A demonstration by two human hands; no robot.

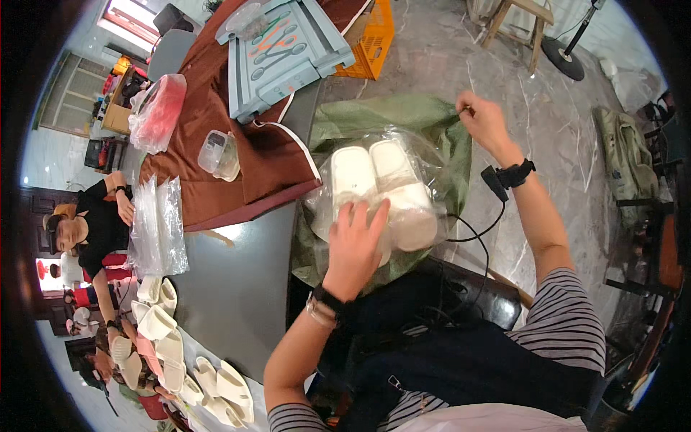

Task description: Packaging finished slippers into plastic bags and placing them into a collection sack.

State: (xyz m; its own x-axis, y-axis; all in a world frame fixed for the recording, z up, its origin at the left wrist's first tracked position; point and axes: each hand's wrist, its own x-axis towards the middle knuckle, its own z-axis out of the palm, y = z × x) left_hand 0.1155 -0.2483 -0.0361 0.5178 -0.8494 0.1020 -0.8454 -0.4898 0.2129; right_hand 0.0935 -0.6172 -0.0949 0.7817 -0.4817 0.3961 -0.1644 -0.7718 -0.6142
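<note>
Two hands are sharing this job, and I'm watching both remotely through the head view. My right hand (481, 126) is pinching the edge of the green sack (353, 111), fingers closed on it, while my left hand (356, 248) is lying over the white slippers in clear plastic (354, 169), fingers spread; can't tell if it's actually gripping any of the wrap. The slippers are sitting on the sack's green material, just beside the grey tabletop (230, 302), but how far inside they're going I can't tell. Looks to me like I'm bagging them up, so IMO the trick is holding that edge taut and wide, pushing with a flat palm so the plastic isn't tearing, and making sure the black cable (475, 236) isn't snagging.
</note>
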